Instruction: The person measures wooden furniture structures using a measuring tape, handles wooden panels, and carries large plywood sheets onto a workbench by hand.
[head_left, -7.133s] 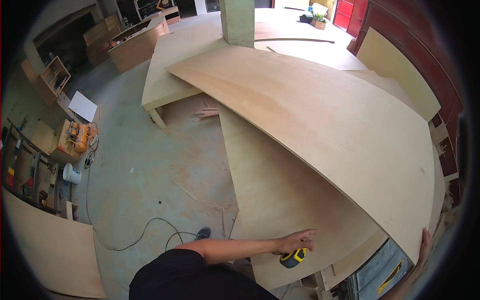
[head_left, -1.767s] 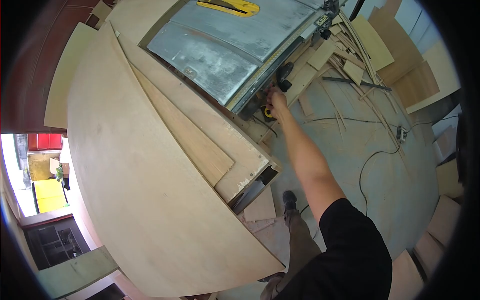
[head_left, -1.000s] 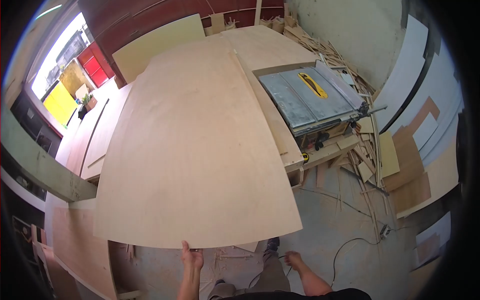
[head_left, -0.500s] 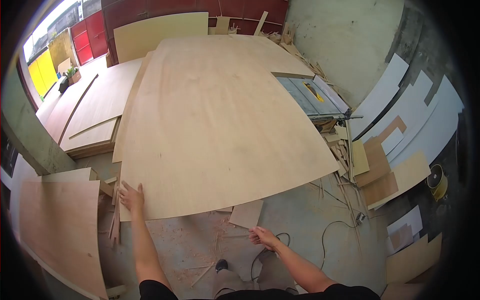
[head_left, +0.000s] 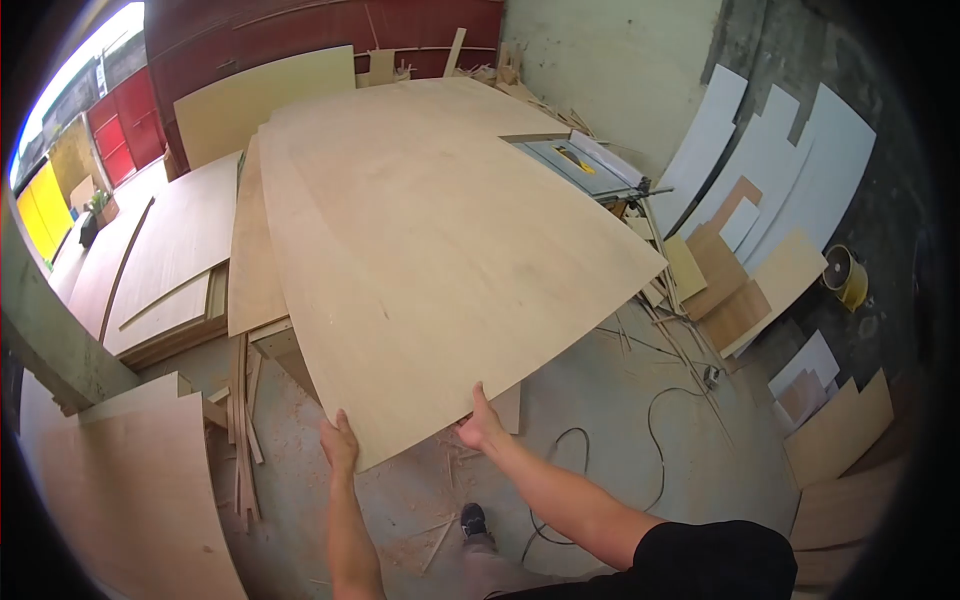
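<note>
A large plywood sheet (head_left: 430, 240) spreads out in front of me, its near corner pointing toward my body. My left hand (head_left: 340, 443) grips its left edge close to that corner, thumb on top. Along the near edge, my right hand (head_left: 482, 420) holds the sheet from below with the thumb over the top face; its other fingers are mostly hidden underneath. Past the sheet's right side, part of a table saw (head_left: 575, 165) with a yellow insert shows. Another plywood board (head_left: 252, 270) lies under the sheet on the left.
Stacked boards (head_left: 175, 240) lie at the left beside a concrete pillar (head_left: 75, 320). A plywood panel (head_left: 130, 490) is at the lower left. White panels (head_left: 790, 180) lean on the right wall. A cable (head_left: 655, 440) and wood scraps (head_left: 245, 430) lie on the floor.
The near part of the sheet has swung, exposing the board beneath at left. My right hand has moved from free space onto the near edge; my left hand now grips the left edge.
</note>
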